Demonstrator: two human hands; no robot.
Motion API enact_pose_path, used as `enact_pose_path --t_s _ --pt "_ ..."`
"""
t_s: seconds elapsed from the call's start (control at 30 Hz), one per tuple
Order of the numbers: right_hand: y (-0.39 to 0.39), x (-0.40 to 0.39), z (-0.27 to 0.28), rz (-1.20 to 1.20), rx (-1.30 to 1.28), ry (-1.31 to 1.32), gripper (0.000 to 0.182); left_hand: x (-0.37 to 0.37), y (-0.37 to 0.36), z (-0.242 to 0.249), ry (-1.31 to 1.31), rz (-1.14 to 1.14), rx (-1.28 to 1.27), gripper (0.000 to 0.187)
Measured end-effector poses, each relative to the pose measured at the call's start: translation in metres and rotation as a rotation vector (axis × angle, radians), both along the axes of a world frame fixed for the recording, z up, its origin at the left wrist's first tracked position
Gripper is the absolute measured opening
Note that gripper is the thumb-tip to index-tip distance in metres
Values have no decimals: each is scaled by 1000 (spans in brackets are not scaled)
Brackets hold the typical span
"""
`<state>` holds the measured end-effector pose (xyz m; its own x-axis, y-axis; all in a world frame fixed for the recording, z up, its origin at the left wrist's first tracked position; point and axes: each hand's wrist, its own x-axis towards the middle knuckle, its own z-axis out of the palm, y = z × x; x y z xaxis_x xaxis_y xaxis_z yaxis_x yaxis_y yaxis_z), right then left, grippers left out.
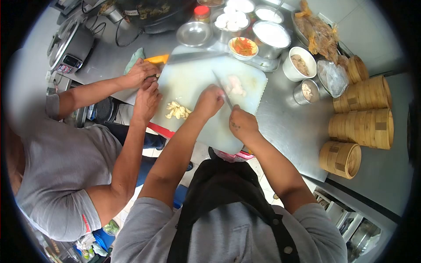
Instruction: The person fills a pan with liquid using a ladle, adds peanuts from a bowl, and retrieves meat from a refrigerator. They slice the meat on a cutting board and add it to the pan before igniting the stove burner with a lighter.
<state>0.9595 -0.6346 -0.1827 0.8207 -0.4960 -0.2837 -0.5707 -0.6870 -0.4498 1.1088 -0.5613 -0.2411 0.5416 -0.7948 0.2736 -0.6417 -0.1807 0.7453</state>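
A knife is in my right hand, its narrow blade slanting up and left over the white cutting board. Beside the blade, the fingers of my left hand are curled together; whatever they pinch is too small to make out. Just beyond the blade lie pale, pinkish pieces that look like raw meat. A small heap of pale yellow pieces, like peeled garlic, sits on the board left of my left hand. Along the board's far edge rests a large knife with a yellow handle.
At my left, a co-worker's hands meet at the board's edge. Behind the board stand a bowl of red and green strips, metal pots and a white tub. Bamboo steamers line the right side; a cooker stands far left.
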Motion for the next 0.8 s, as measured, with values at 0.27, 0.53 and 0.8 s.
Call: enact_pose_path --t_s 0.27,0.53,0.8 --pt "4 -4 -5 -36 -47 65 17 3 1 3 123 -61 82 15" --pt "-11 -16 -1 -3 34 77 25 -4 1 -6 149 126 11 24" --pt "-44 -44 36 -61 72 -36 33 -12 -10 18 196 144 271 33"
